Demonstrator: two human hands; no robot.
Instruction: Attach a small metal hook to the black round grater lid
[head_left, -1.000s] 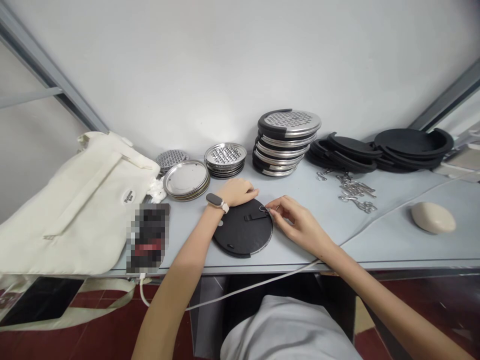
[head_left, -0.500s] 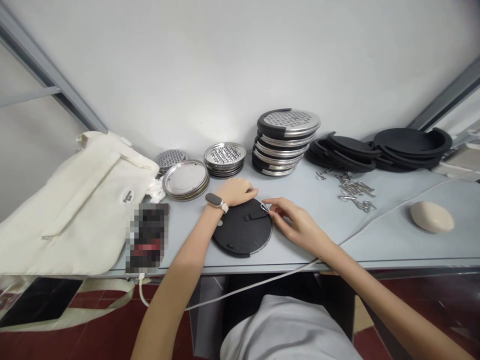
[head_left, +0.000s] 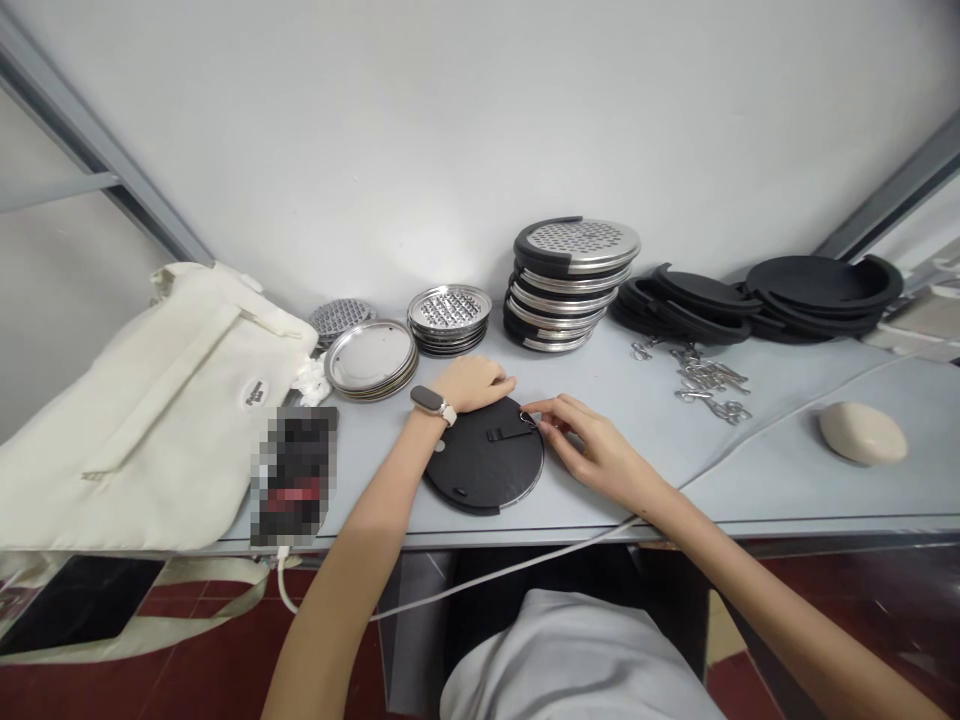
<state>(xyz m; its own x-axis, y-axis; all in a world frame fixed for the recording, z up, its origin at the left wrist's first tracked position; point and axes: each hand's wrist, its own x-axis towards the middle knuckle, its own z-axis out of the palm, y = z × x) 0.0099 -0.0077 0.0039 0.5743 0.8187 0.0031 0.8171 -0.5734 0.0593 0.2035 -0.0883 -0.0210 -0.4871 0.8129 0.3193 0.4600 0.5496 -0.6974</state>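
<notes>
A black round disc (head_left: 487,465) with a thin silver rim lies flat on the table before me. My left hand (head_left: 471,382) holds its far edge, fingers bent and partly hidden, with a watch on the wrist. At the disc's right side, my right hand (head_left: 574,432) pinches a small bent wire clip (head_left: 528,418) between thumb and forefinger. The clip's looped end is over the disc near its upper right edge. A narrow raised tab (head_left: 495,435) shows on the disc's surface.
Stacked graters (head_left: 574,285) stand behind, with smaller grater plates (head_left: 450,310) and metal lids (head_left: 371,357) leftward. Black trays (head_left: 817,290) and loose wire clips (head_left: 709,380) are right. A white cable (head_left: 750,440), pale rounded object (head_left: 862,433), phone (head_left: 296,475) and cream bag (head_left: 172,400) surround the work.
The wire clip in my right hand has turned and dropped lower against the disc's edge. The right fingers shifted slightly; my left hand and the disc stayed in place.
</notes>
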